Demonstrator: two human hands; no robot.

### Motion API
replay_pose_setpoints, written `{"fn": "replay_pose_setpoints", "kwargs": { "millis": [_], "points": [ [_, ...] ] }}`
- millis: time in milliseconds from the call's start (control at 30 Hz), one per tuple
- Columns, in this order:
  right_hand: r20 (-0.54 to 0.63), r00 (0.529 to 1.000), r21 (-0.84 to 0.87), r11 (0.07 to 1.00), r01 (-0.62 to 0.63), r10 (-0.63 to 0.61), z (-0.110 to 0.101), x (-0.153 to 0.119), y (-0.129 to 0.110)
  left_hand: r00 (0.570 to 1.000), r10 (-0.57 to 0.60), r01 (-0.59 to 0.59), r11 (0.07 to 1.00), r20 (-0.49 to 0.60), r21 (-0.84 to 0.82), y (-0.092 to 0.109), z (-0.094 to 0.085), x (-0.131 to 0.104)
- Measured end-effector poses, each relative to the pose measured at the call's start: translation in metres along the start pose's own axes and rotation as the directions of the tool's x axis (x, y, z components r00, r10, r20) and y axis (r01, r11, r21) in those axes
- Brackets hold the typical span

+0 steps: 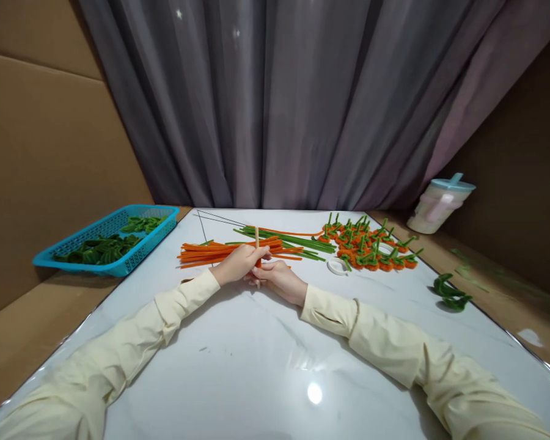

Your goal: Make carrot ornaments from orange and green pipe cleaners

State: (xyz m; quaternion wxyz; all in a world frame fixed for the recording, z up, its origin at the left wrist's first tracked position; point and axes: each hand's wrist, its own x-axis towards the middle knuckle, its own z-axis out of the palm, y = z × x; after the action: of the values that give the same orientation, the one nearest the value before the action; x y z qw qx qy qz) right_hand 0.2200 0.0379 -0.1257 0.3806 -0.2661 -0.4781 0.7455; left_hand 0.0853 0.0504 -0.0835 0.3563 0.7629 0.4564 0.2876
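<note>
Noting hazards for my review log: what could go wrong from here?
1. The wooden stick might slip or twist if the left hand or right hand loosens, since both grip it.
2. Loose orange strips lie close to the left hand, so a knuckle may scatter them.
3. Curled green pieces sit near the table's right edge; a bump could send them off.

"By what is the wooden stick (257,236) held?"
"Nearly upright, it is gripped by both the left hand (242,261) and the right hand (282,280)."
"What is laid beyond?"
"Orange stems (201,252) and green stems (297,242); farther right, orange-and-green pieces (363,259) are clustered."
</note>
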Motion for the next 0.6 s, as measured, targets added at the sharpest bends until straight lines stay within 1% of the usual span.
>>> {"fn": "replay_pose_setpoints", "kwargs": {
  "millis": [67, 133, 300, 467, 533, 600],
  "points": [
    [-0.001, 1.000, -0.008, 1.000, 0.004, -0.004, 0.000, 0.000, 0.001, 0.996, -0.026, 0.029, 0.999, 0.081, -0.032, 0.002, -0.002, -0.002],
    [-0.002, 1.000, -0.018, 1.000, 0.008, -0.008, -0.001, 0.000, 0.001, 0.989, 0.000, 0.009, 0.998, 0.145, -0.060, 0.004, -0.005, -0.004],
    [-0.005, 1.000, -0.038, 0.999, 0.017, -0.017, -0.001, 0.000, 0.002, 0.971, 0.045, -0.026, 0.996, 0.233, -0.082, 0.005, -0.008, -0.010],
    [0.006, 1.000, -0.062, 0.998, 0.022, -0.022, -0.001, 0.000, 0.001, 0.958, 0.087, -0.067, 0.995, 0.273, -0.079, 0.003, -0.012, -0.014],
    [-0.005, 0.999, -0.066, 0.997, 0.045, -0.045, -0.002, 0.001, 0.002, 0.964, 0.087, -0.078, 0.996, 0.251, -0.043, 0.004, -0.013, -0.016],
    [-0.017, 0.997, -0.064, 0.995, 0.075, -0.077, -0.004, 0.002, 0.002, 0.975, 0.086, -0.087, 0.996, 0.204, -0.003, 0.004, -0.013, -0.017]
  ]
}}
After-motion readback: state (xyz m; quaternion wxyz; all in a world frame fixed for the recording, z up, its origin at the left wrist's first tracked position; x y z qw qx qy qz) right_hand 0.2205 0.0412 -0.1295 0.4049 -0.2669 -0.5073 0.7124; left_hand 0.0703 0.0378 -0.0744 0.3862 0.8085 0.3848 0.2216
